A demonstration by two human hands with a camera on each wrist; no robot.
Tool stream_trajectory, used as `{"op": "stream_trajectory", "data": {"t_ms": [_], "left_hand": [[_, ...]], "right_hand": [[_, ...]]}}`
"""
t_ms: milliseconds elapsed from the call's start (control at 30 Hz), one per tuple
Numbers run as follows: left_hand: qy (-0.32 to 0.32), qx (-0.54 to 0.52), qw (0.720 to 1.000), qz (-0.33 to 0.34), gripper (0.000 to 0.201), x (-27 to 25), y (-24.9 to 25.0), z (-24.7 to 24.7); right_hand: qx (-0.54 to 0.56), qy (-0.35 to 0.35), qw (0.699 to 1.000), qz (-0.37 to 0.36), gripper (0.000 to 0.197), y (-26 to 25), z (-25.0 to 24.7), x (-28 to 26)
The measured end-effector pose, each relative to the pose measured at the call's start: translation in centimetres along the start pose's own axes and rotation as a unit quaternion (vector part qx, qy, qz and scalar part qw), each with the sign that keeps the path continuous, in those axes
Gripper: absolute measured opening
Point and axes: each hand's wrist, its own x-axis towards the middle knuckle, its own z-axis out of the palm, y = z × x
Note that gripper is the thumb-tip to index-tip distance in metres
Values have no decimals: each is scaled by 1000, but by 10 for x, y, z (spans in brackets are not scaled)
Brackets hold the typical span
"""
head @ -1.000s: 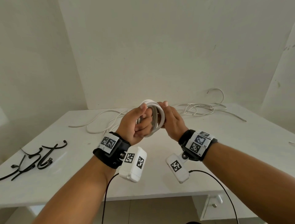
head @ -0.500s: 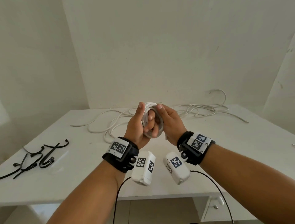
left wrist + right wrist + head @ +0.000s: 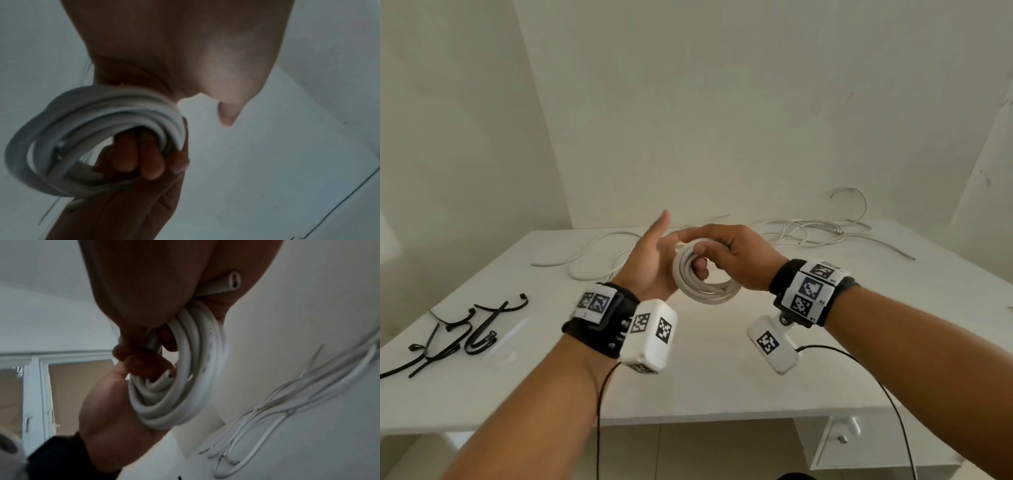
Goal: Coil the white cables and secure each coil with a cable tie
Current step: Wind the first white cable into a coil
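A white cable coil [image 3: 702, 291] [image 3: 102, 110] [image 3: 168, 417] of several loops hangs in the air above the white table [image 3: 722, 377]. My right hand [image 3: 729, 260] grips it from above, fingers curled through its middle. One cut cable end [image 3: 232, 283] sticks out by the right palm. My left hand [image 3: 650, 263] stands open just left of the coil, thumb up, palm against the loops. Black cable ties [image 3: 458, 332] lie on the table at the far left, away from both hands.
Loose white cables [image 3: 808, 233] [image 3: 287, 402] lie tangled along the back of the table, and another strand [image 3: 592, 253] curves behind my left hand. A white drawer unit [image 3: 842, 438] sits under the table's front right. Walls close in behind and on the left.
My left hand has let go of the coil and spread open. The right hand has taken the coil alone and turned it from upright to tilted flatter, slightly lower.
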Motion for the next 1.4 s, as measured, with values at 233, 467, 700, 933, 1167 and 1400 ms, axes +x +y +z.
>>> {"op": "stream_trajectory", "data": {"t_ms": [233,467,700,933,1167,1400], "left_hand": [[223,177,958,28,51,2,-12,22],[332,86,934,95,26,2,-7,13],[424,34,896,129,18,2,-8,6],[454,3,885,107,19,-8,1,-9],[273,-94,957,-16,42,-38,12,-55],[266,-9,963,-44,52,-61,33,-82]], "right_hand": [[-58,-37,998,-4,31,-2,13,7],[4,117,993,-23,36,6,44,0],[169,163,969,75,33,-7,64,11],[96,204,973,40,24,-10,86,31],[70,115,990,37,13,-14,103,54],[40,5,999,-10,20,-31,126,72]]}}
